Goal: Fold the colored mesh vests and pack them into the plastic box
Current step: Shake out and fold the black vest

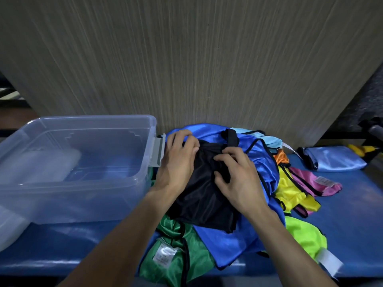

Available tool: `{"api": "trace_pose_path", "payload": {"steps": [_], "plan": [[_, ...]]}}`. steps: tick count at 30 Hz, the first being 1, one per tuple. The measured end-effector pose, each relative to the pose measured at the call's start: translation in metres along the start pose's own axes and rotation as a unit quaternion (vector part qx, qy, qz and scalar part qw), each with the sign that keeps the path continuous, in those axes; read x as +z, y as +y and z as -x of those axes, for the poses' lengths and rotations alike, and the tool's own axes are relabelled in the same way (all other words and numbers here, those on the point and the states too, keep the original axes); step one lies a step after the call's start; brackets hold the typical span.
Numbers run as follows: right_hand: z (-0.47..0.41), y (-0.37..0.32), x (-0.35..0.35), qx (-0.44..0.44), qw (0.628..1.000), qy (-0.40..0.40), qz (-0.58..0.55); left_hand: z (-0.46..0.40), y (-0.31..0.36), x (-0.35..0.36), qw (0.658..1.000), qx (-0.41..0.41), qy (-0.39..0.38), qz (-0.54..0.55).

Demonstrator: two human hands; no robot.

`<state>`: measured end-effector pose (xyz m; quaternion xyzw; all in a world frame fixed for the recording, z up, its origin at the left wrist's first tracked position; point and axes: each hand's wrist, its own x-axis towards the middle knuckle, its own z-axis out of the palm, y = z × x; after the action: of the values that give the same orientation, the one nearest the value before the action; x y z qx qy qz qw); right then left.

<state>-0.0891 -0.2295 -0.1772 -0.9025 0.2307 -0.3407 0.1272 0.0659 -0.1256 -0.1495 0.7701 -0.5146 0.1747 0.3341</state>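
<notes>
A black mesh vest (204, 201) lies on top of a heap of colored vests on the blue table. My left hand (179, 160) grips its upper left edge with curled fingers. My right hand (234, 177) pinches the black fabric near its top middle. Under it spreads a blue vest (230, 243). A green vest (176, 257) hangs over the table's front edge. Yellow (290, 191), pink (317, 183), orange (281, 156), lime (304, 235) and light blue (267, 138) vests lie at the right of the heap. The clear plastic box (132, 183) stands open at the left with no vests inside.
The box's grey latch (158, 151) sits just left of my left hand. The box's lid (12, 226) leans at the far left. A folded light blue pouch (333, 159) lies at the back right. A wood-grain panel (186, 59) rises right behind the table.
</notes>
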Motion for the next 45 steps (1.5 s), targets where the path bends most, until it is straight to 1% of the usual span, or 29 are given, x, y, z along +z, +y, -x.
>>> {"api": "trace_pose_path", "payload": {"steps": [6,8,10,12,16,19,22,25,28,31,33,36,40,41,43,45], "plan": [[0.001,0.001,0.000,0.008,1.000,0.001,-0.011,-0.008,0.002,0.005,0.992,0.078,0.092,-0.035],[0.001,0.001,-0.001,0.010,1.000,0.000,-0.011,-0.011,0.001,0.004,0.987,0.112,0.100,-0.060],[0.001,0.001,-0.001,0.006,1.000,0.000,-0.011,-0.013,0.001,0.002,0.986,0.125,0.088,-0.059],[0.002,0.001,0.000,0.005,1.000,-0.001,-0.011,-0.013,-0.001,0.003,0.991,0.111,0.060,-0.036],[0.003,0.001,0.000,0.010,1.000,-0.005,-0.003,-0.013,-0.011,0.009,0.998,0.028,-0.050,-0.008],[0.004,0.000,0.000,0.007,1.000,-0.007,0.010,-0.015,-0.011,0.009,0.996,0.023,-0.086,0.013],[0.006,0.001,0.001,0.005,1.000,-0.007,0.020,-0.017,-0.005,0.004,0.996,0.033,-0.085,0.007],[0.007,0.000,0.002,0.004,1.000,-0.002,0.029,-0.017,-0.006,0.003,0.995,0.055,-0.064,-0.044],[0.008,0.000,0.004,0.003,0.999,0.002,0.034,-0.018,-0.006,0.004,0.995,0.047,-0.039,-0.075],[0.009,0.001,0.005,0.004,1.000,0.005,0.030,-0.021,0.000,0.001,0.998,0.028,-0.024,-0.045],[0.009,0.001,0.005,0.003,1.000,0.006,0.028,-0.022,0.005,-0.002,0.999,0.006,-0.031,-0.024],[0.010,0.001,0.005,0.000,0.999,0.005,0.035,-0.025,0.009,-0.003,0.999,-0.003,-0.038,-0.005],[0.010,0.000,0.006,0.003,0.999,0.003,0.051,-0.029,0.008,0.002,0.998,-0.036,-0.016,0.040],[0.010,0.000,0.006,0.002,0.998,0.002,0.057,-0.029,0.007,0.004,0.999,-0.034,-0.008,0.032],[0.009,0.001,0.006,-0.003,0.998,-0.002,0.066,-0.029,0.001,0.011,0.999,-0.013,-0.004,-0.029],[0.010,0.003,0.006,-0.010,0.997,-0.011,0.071,-0.025,-0.006,0.015,0.994,0.007,-0.050,-0.098]]}}
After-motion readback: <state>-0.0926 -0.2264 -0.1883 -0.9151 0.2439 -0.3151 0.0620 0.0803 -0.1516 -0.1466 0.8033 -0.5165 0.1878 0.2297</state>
